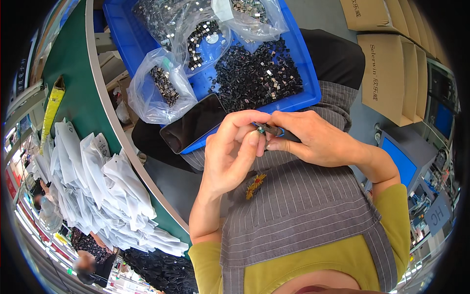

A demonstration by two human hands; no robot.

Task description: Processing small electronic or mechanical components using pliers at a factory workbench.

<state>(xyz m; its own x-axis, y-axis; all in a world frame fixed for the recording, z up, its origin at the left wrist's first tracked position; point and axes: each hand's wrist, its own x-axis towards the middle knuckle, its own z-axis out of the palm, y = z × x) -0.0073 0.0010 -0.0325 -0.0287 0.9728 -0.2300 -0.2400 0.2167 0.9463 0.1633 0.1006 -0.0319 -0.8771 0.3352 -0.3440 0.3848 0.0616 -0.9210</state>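
Observation:
My left hand (232, 149) pinches a tiny greenish part (261, 130) between thumb and fingertips. My right hand (318, 139) is wrapped round a small black hand tool with blue on it, which looks like pliers or cutters (288, 135). The tool's tip meets the tiny part, but the fingers partly hide the contact. Both hands are close together over my lap, at the near edge of a blue tray (312, 81). Inside the tray lies a heap of small black square pieces (249, 81), some showing metallic faces.
Clear plastic bags (139, 95) of small metallic parts lie in the tray. A dark phone (196, 122) rests across its near left corner. White packets (103, 181) cover part of the green table (71, 98) at left. Cardboard boxes (391, 78) and a monitor (399, 159) stand at right.

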